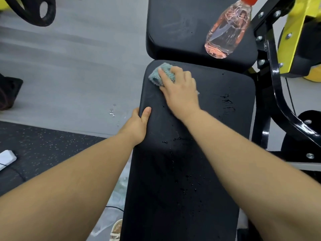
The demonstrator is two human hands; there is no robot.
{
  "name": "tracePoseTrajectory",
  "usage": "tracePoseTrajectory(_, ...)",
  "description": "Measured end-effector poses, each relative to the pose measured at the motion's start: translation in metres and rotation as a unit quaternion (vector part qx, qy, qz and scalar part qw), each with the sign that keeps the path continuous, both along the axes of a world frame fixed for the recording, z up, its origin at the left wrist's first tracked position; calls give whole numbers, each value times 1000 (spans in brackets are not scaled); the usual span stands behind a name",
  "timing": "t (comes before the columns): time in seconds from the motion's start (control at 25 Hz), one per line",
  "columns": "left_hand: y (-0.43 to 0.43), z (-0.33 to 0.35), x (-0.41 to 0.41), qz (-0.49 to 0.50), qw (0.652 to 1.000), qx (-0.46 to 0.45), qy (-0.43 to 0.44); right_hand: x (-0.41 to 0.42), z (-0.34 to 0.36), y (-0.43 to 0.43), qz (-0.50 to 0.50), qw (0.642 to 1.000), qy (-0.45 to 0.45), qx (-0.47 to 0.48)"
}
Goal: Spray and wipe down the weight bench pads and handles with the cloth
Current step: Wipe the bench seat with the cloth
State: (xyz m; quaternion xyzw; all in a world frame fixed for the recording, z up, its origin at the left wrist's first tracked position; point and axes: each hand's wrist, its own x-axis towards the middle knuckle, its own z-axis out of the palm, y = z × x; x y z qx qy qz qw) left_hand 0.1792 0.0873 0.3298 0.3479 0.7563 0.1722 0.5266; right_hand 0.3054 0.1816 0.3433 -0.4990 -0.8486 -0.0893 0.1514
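A long black bench pad (208, 136) runs up the middle, speckled with wet droplets. My right hand (180, 91) presses a grey-blue cloth (160, 73) flat on the pad's far left corner, fingers spread over it. My left hand (139, 124) grips the pad's left edge, thumb on top and fingers wrapped under out of sight. Beyond it lies a second black pad (173, 26), and on its right side stands a clear spray bottle (227, 30) of pink liquid with a red cap.
A black and yellow machine frame (284, 70) with bolts stands right of the bench. A black weight plate (33, 11) hangs at top left. Grey floor (78, 75) with a small wet spot lies left, then dark speckled rubber matting (43, 145) with a white object.
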Motion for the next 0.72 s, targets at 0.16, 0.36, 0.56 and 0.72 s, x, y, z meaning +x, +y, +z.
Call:
tracePoseTrajectory(0.16,8,24,11,-85,960,-21,266,105,5,-4,-198,979,24,-49)
tracePoseTrajectory(0.36,34,65,46,-387,815,123,413,103,-23,-82,-256,961,98,-43)
tracePoseTrajectory(0.56,46,63,76,-435,775,29,457,151,-32,-89,-32,999,23,16)
tracePoseTrajectory(0.72,55,62,90,-434,763,-12,479,131,-2,4,-256,960,110,-20)
